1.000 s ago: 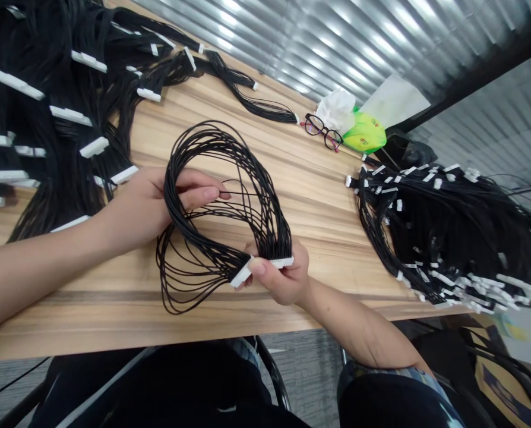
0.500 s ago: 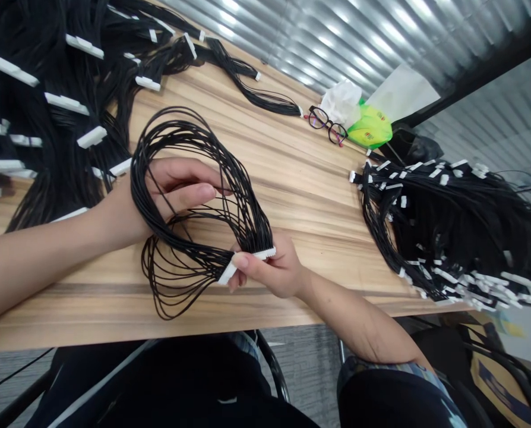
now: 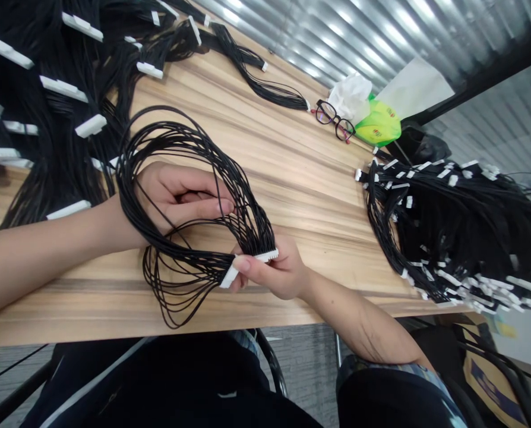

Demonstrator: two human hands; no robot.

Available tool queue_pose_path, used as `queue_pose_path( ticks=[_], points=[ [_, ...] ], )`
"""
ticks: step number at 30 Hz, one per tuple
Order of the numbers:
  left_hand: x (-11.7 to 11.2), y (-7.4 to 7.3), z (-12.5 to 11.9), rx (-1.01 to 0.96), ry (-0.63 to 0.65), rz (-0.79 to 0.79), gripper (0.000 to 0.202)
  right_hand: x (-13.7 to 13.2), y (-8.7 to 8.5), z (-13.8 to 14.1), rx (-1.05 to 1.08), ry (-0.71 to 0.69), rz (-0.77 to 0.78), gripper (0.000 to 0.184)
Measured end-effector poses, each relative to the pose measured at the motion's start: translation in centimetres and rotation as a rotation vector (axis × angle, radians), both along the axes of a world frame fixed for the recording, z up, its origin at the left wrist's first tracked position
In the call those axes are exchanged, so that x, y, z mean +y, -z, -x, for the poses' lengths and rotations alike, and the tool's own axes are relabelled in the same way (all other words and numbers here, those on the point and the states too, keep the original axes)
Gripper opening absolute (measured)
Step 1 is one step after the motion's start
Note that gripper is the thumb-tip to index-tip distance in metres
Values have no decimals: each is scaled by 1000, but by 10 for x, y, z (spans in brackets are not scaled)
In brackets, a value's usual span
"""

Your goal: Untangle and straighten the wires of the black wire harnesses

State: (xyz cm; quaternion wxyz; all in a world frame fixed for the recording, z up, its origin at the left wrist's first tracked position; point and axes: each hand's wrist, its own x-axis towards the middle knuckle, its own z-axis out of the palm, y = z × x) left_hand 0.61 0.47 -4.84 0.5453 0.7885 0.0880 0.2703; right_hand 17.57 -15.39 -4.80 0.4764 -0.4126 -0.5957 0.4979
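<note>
A looped black wire harness (image 3: 194,257) hangs above the table between my hands. Its two white connectors, a near one (image 3: 228,276) and a far one (image 3: 266,255), are brought together in my right hand (image 3: 278,270), whose thumb presses over them. My left hand (image 3: 171,193) reaches through the loop from the left, with wires draped over its wrist. Its thumb and forefinger close on wires on the loop's inner right side; the forefinger tip is partly hidden behind them. The other left fingers are curled in.
Black harnesses with white connectors form a pile (image 3: 69,53) at the left and another pile (image 3: 465,226) at the right. Along the back edge lie a single harness (image 3: 265,89), eyeglasses (image 3: 335,120) and a green tissue pack (image 3: 378,123). The wooden table's (image 3: 114,315) front edge is near my lap.
My left hand has moved slightly right inside the loop, its thumb and forefinger closing on the wires. My right hand keeps its hold on the connectors. The view has shifted slightly.
</note>
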Motion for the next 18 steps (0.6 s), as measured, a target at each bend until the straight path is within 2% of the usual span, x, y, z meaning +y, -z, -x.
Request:
queue_pose_path(
  ticks=[3, 7, 9, 14, 18],
  points=[
    [-1, -1, 0, -9, -39, -4, 41, -1, 0, 1, 4, 19, 1, 39],
    [-2, -3, -4, 3, -151, -6, 50, -1, -1, 3, 29, 54, -22, 41],
    [-3, -6, -5, 30, -213, -8, 50, -1, -1, 3, 46, 109, -69, 41],
    [-10, -12, 0, 110, -360, -36, 27, -1, 0, -2, 8, 351, -173, 42],
    [-21, -11, 7, 143, -399, -148, 31, -3, 3, -5, -56, 396, -270, 39]
  ],
)
